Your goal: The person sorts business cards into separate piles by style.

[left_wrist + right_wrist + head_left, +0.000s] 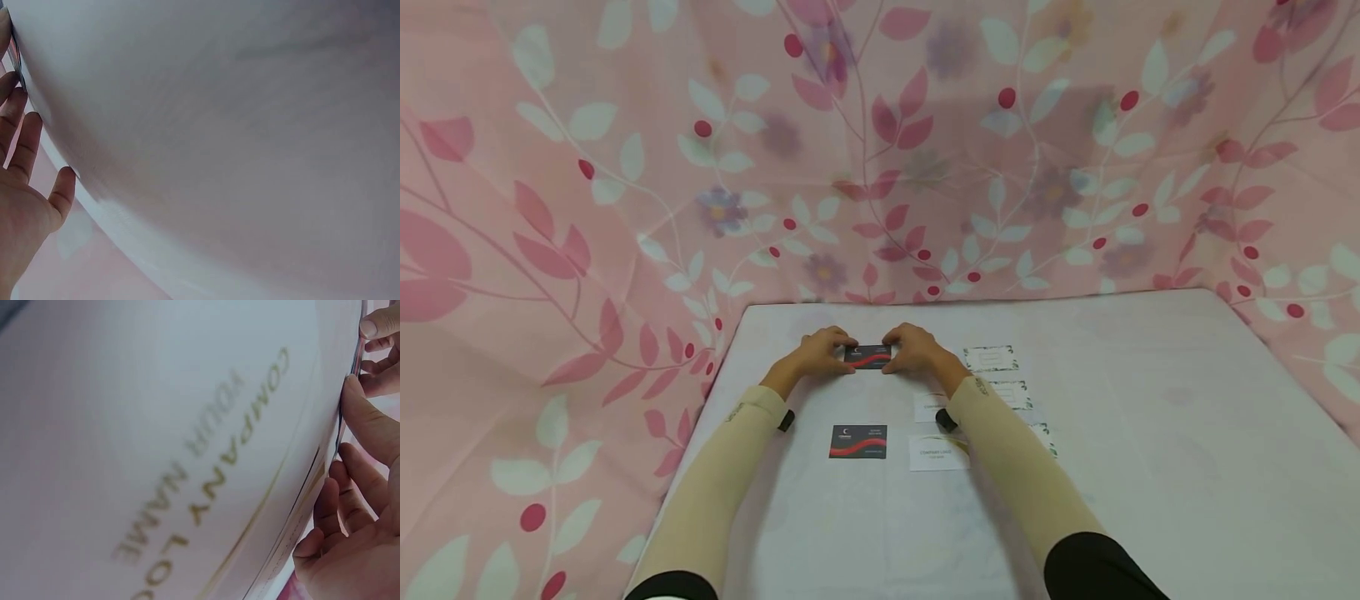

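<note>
A dark grey business card with a red wave (868, 357) is at the far part of the table. My left hand (820, 352) pinches its left end between thumb and fingers, and my right hand (917, 350) does the same at the right end. In the left wrist view only a thin edge of the card shows beside the left hand (25, 206). Nearer to me lies a matching dark card (857, 442). A white card with gold company lettering (212, 487) fills much of the right wrist view, beside the right hand (356, 544).
Right of the dark cards lie two white logo cards (936, 452), partly under my right forearm. Beyond them, a column of white leaf-bordered cards (991, 358) is partly covered by the sleeve. A white cloth (1150, 467) covers the table; a pink floral curtain (880, 167) hangs behind.
</note>
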